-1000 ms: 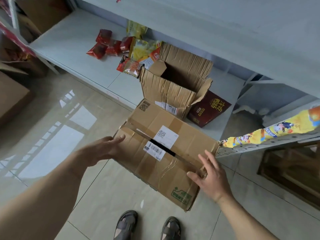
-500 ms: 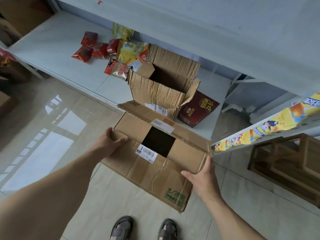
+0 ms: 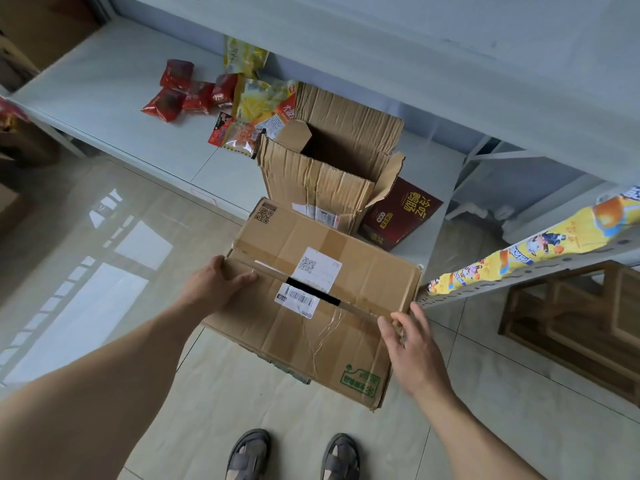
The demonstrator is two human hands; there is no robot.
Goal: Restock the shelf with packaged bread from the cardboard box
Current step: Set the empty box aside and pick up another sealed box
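The left hand [image 3: 216, 287] lies flat on the top of the cardboard box [image 3: 346, 327], fingers together and pressing the left end of the near flap, thumb hooked over the box's left edge. The right hand [image 3: 412, 344] is spread, fingers fanned loosely at the right end of the flap seam; whether the fingertips actually touch the cardboard is hard to tell. Neither hand grips anything.

The box stands on the tiled floor [image 3: 104, 254], just in front of the low shelf [image 3: 114, 98], its two top flaps nearly closed. Only a thin dark slit shows along the seam, so whatever is inside is hidden. A white shipping label [image 3: 317, 268] straddles the seam, with a barcode sticker just below it and wrinkled clear tape on the near flap. A green printed mark sits at the near right corner.

Behind it, on the shelf, a second, crumpled carton [image 3: 322, 174] stands open; its inside is in shadow and shows nothing. A dark red box [image 3: 401, 216] leans against its right side, partly covered by a flap. To the left lie small red packets [image 3: 173, 95] and yellow snack bags [image 3: 259, 102], one partly tucked behind the carton; their print is too small to read.

At right, a perforated metal shelf edge with a yellow cartoon strip [image 3: 526, 258] runs out of view. The upper shelf board cuts off the wall behind. Below, two sandalled feet [image 3: 294, 455] are cropped by the lower edge.
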